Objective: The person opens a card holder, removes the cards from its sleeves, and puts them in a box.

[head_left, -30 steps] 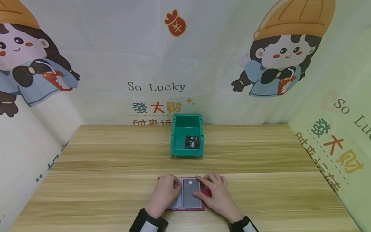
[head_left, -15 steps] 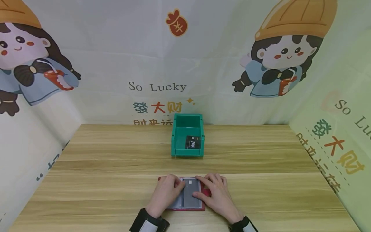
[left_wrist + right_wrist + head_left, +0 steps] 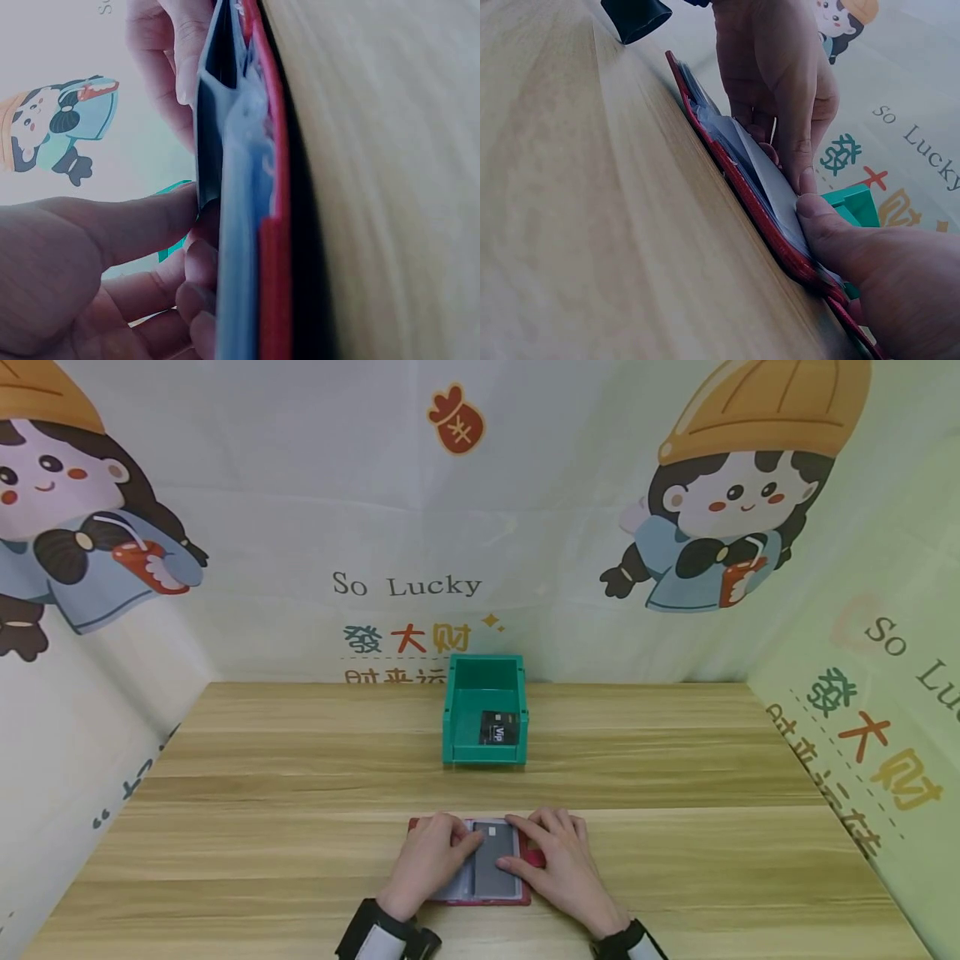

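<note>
A red card holder (image 3: 483, 903) with clear plastic sleeves lies spread on the table. A grey card (image 3: 495, 868) with a pale chip sits at its right-hand sleeve. My left hand (image 3: 427, 864) pinches the card's left edge between thumb and fingers; in the left wrist view, the card (image 3: 210, 157) stands lifted off the sleeves below. My right hand (image 3: 562, 860) has its thumb over the card's right side, its index fingertip at the top corner and its other fingers beyond the holder's right edge. The right wrist view shows the right thumb (image 3: 817, 214) pressing near the left fingertips.
Farther back, near the wall, stands a green bin (image 3: 483, 756) with a black VIP card (image 3: 497, 728) in it. The wooden table (image 3: 262, 827) meets a printed cloth backdrop (image 3: 540, 568) behind and at both sides.
My left thumb and fingertips have moved slightly right, onto the grey card's left edge, which is now lifted. My right hand has stayed nearly still.
</note>
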`<action>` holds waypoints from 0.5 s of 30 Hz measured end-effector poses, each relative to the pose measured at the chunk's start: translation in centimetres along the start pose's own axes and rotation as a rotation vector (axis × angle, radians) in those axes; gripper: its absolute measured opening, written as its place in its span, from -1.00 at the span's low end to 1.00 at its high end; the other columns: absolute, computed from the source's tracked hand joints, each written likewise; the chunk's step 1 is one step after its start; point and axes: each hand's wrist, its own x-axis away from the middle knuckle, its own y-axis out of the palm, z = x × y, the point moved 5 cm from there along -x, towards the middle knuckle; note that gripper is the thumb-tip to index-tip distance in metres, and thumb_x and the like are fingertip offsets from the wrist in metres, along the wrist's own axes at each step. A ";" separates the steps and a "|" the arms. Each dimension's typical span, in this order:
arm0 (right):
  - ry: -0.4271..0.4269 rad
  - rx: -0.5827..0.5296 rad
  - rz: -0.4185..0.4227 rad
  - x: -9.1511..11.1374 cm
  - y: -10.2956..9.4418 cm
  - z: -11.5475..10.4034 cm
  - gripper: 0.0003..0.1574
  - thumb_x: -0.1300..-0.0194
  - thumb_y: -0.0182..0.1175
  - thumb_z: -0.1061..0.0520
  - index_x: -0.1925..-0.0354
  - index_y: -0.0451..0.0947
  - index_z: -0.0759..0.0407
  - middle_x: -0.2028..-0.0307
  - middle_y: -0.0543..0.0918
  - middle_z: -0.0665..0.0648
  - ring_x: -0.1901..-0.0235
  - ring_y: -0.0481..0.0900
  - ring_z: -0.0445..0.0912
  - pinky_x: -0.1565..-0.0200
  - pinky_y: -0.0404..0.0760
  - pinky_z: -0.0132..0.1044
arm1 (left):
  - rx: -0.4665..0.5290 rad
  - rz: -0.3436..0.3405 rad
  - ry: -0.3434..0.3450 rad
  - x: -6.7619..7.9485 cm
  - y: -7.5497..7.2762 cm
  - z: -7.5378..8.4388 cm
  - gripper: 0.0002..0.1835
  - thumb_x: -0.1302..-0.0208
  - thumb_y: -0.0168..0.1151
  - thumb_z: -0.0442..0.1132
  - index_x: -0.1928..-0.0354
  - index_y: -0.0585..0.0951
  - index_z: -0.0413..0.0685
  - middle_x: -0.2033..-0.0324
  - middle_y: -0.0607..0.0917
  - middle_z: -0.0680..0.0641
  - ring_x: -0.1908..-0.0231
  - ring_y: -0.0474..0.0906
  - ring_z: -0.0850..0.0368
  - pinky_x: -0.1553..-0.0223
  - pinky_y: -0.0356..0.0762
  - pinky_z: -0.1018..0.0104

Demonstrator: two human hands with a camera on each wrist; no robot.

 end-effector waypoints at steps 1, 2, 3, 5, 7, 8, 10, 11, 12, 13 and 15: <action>-0.001 -0.001 -0.001 0.0 0.0 0.0 -0.36 -0.15 0.42 -0.24 -0.13 0.66 0.00 0.27 0.49 -0.14 0.21 0.27 -0.24 -0.01 0.19 -0.11 | 0.004 -0.004 -0.001 0.0 0.0 -0.1 -0.71 -0.35 0.30 -0.12 0.53 0.67 -0.06 0.71 0.30 0.15 0.67 0.25 0.25 0.60 0.06 0.44; -0.001 -0.002 -0.002 0.0 0.0 0.0 -0.36 -0.15 0.42 -0.25 -0.13 0.66 0.00 0.27 0.50 -0.14 0.21 0.27 -0.24 -0.01 0.19 -0.11 | 0.009 -0.009 -0.001 -0.1 0.0 -0.1 -0.71 -0.36 0.30 -0.12 0.53 0.67 -0.06 0.71 0.30 0.15 0.67 0.25 0.25 0.60 0.06 0.44; -0.001 -0.004 -0.004 0.0 0.0 0.0 -0.36 -0.16 0.42 -0.25 -0.13 0.66 0.00 0.27 0.50 -0.14 0.21 0.27 -0.24 -0.01 0.19 -0.11 | 0.014 -0.014 -0.002 -0.1 0.0 -0.1 -0.70 -0.36 0.30 -0.11 0.53 0.67 -0.05 0.72 0.29 0.15 0.67 0.24 0.25 0.60 0.06 0.44; -0.001 -0.006 -0.008 -0.1 0.0 0.0 -0.35 -0.16 0.41 -0.26 -0.14 0.65 -0.01 0.26 0.50 -0.14 0.21 0.27 -0.24 -0.01 0.19 -0.11 | 0.024 -0.023 0.001 -0.1 0.0 -0.2 -0.68 -0.37 0.29 -0.10 0.55 0.67 -0.05 0.72 0.28 0.16 0.67 0.23 0.25 0.60 0.05 0.44; -0.003 -0.005 -0.010 0.0 -0.1 0.0 -0.35 -0.17 0.40 -0.26 -0.15 0.65 -0.01 0.25 0.50 -0.14 0.20 0.27 -0.24 -0.02 0.19 -0.10 | 0.037 -0.034 -0.003 -0.2 0.0 -0.2 -0.66 -0.37 0.28 -0.08 0.57 0.67 -0.04 0.74 0.26 0.17 0.68 0.21 0.25 0.61 0.04 0.43; -0.004 -0.004 -0.011 0.0 0.0 0.0 -0.35 -0.17 0.40 -0.26 -0.15 0.65 -0.02 0.25 0.50 -0.14 0.20 0.27 -0.24 -0.01 0.19 -0.10 | 0.040 -0.039 -0.005 -0.2 0.0 -0.2 -0.65 -0.37 0.28 -0.07 0.57 0.67 -0.04 0.74 0.26 0.17 0.68 0.20 0.26 0.61 0.04 0.43; -0.008 -0.003 -0.011 0.0 0.0 0.0 -0.35 -0.18 0.39 -0.26 -0.16 0.64 -0.03 0.25 0.50 -0.14 0.20 0.26 -0.24 -0.02 0.19 -0.10 | 0.045 -0.048 -0.011 -0.2 0.0 -0.2 -0.63 -0.37 0.28 -0.04 0.59 0.66 -0.04 0.75 0.26 0.18 0.68 0.19 0.26 0.61 0.04 0.43; -0.010 -0.002 -0.010 0.0 0.0 0.0 -0.36 -0.18 0.39 -0.25 -0.16 0.64 -0.03 0.25 0.49 -0.14 0.21 0.26 -0.24 -0.02 0.19 -0.11 | 0.047 -0.051 -0.015 -0.2 0.0 -0.2 -0.62 -0.37 0.28 -0.04 0.59 0.66 -0.04 0.75 0.26 0.18 0.69 0.19 0.26 0.61 0.03 0.42; -0.013 0.001 -0.009 0.0 0.0 0.0 -0.36 -0.18 0.39 -0.25 -0.16 0.64 -0.04 0.25 0.49 -0.14 0.21 0.26 -0.24 -0.01 0.19 -0.11 | 0.047 -0.052 -0.015 -0.2 0.0 -0.3 -0.63 -0.37 0.28 -0.04 0.59 0.66 -0.04 0.75 0.26 0.18 0.68 0.19 0.26 0.61 0.03 0.42; -0.015 0.004 -0.008 0.0 0.0 0.0 -0.36 -0.18 0.39 -0.25 -0.17 0.64 -0.05 0.25 0.49 -0.14 0.21 0.26 -0.24 -0.01 0.19 -0.11 | 0.047 -0.051 -0.014 -0.2 0.0 -0.3 -0.63 -0.37 0.29 -0.04 0.58 0.67 -0.04 0.75 0.27 0.18 0.68 0.19 0.26 0.61 0.04 0.43; -0.017 0.006 -0.008 0.0 0.0 -0.1 -0.37 -0.18 0.39 -0.25 -0.17 0.64 -0.05 0.25 0.50 -0.14 0.21 0.26 -0.24 -0.01 0.19 -0.11 | 0.049 -0.048 -0.008 -0.2 0.0 -0.4 -0.64 -0.36 0.30 -0.06 0.59 0.67 -0.04 0.76 0.27 0.19 0.68 0.19 0.27 0.61 0.03 0.43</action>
